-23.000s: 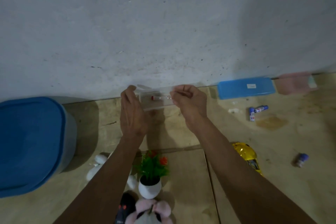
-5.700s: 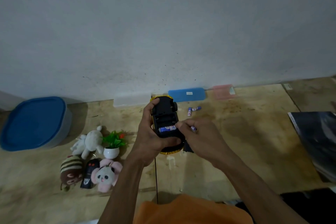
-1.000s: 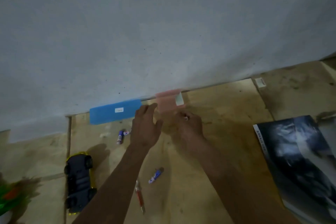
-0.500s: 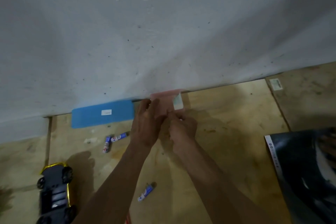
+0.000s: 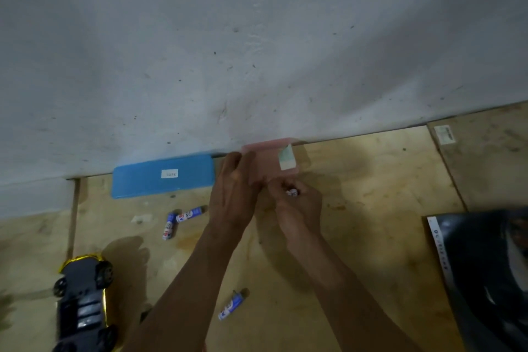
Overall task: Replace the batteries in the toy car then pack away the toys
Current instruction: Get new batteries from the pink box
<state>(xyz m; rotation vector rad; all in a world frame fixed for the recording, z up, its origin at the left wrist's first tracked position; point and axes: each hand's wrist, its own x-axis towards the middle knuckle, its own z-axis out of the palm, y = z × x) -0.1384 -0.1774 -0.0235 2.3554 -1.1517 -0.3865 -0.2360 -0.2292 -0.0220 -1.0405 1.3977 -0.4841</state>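
Observation:
A pink plastic case (image 5: pixel 271 161) with a pale label lies against the wall. My left hand (image 5: pixel 233 188) grips its left side, fingers over the near edge. My right hand (image 5: pixel 297 206) is at the case's front edge and pinches a small battery whose white tip shows between the fingers. The yellow toy car (image 5: pixel 84 306) lies upside down at the lower left, dark underside up. Two blue batteries (image 5: pixel 178 220) lie together left of my left hand, and a third battery (image 5: pixel 233 304) lies between my forearms.
A blue flat case (image 5: pixel 163 176) lies against the wall left of the pink one. A dark glossy magazine (image 5: pixel 485 274) covers the floor at the right. A small sticker (image 5: pixel 444 134) sits on the plywood floor near the wall.
Both hands have closed in on the pink case: the left now grips its side, the right has come up to its front edge. The view has moved closer.

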